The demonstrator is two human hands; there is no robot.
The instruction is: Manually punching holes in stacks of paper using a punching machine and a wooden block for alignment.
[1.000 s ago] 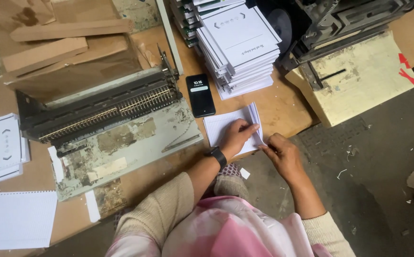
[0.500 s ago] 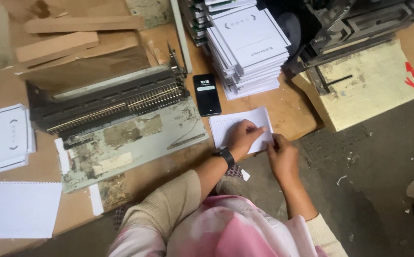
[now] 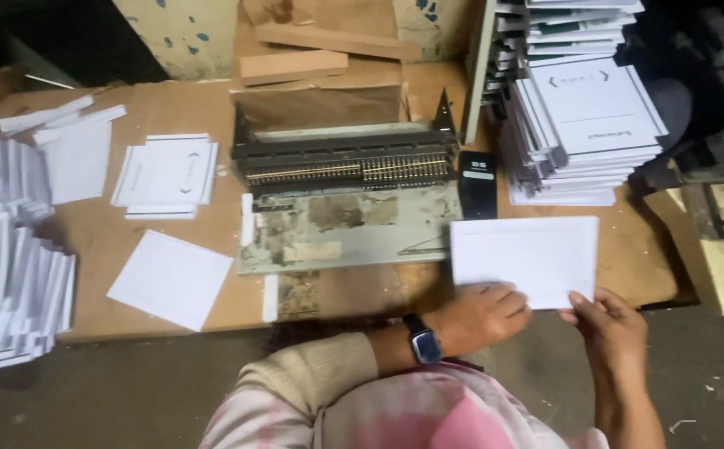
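A white sheaf of paper (image 3: 528, 254) lies on the brown wooden table (image 3: 170, 108) near its front edge. My left hand (image 3: 478, 314), with a dark wristwatch (image 3: 422, 342), grips the sheaf's lower left edge. My right hand (image 3: 611, 328) pinches its lower right corner. Just left of the sheaf sits a dark comb punching machine (image 3: 345, 162) with a worn metal bed (image 3: 337, 233). A black phone (image 3: 478, 185) rests between the machine and the sheaf.
A tall stack of printed white booklets (image 3: 586, 125) stands at the right. More booklet piles (image 3: 8, 283) crowd the left edge, with a smaller pile (image 3: 166, 173) and a loose white sheet (image 3: 170, 278). Cardboard and wooden blocks (image 3: 312, 54) lie behind the machine.
The view has swung left and levelled, showing more of the table's left side. Both hands stay on the white sheaf, which now lies flatter and squarer to the table edge.
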